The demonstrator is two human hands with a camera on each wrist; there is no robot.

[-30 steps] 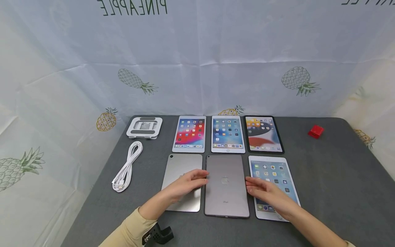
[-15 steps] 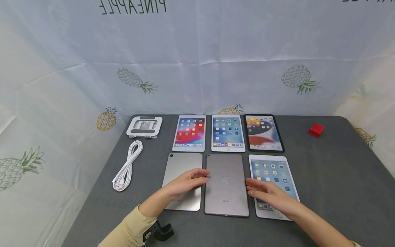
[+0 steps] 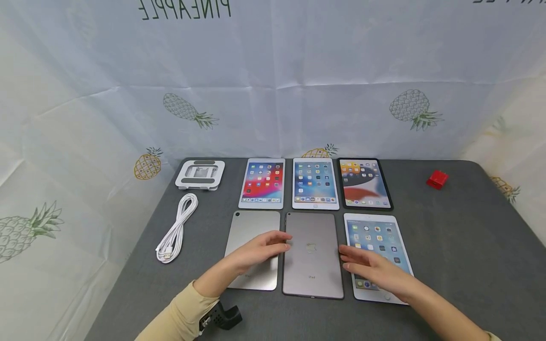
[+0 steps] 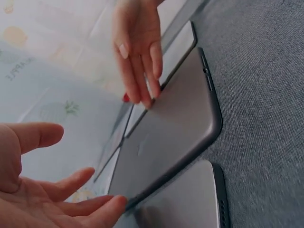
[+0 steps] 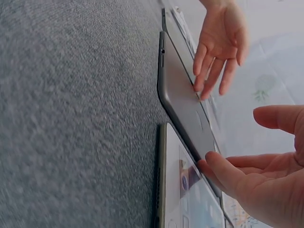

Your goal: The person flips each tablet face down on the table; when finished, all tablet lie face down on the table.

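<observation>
A dark grey tablet lies back side up in the middle of the near row, its logo facing up. My left hand hovers over the silver tablet, which also lies back up; its relaxed fingertips reach the grey tablet's left edge. On the other side my right hand covers part of a white tablet with a lit screen. Its fingertips are right at the grey tablet's right edge. Both wrist views show the fingers extended, thumbs apart, nothing between them, palms facing across the grey tablet.
Behind lies a row of lit tablets: one with a red-blue screen, a white one with a blue screen, and a black-framed one. A folded white stand and coiled white cable lie left; a small red object sits far right.
My left fingertips have shifted slightly to the right over the grey tablet's edge. The right hand has hardly moved, and the tablets lie as before.
</observation>
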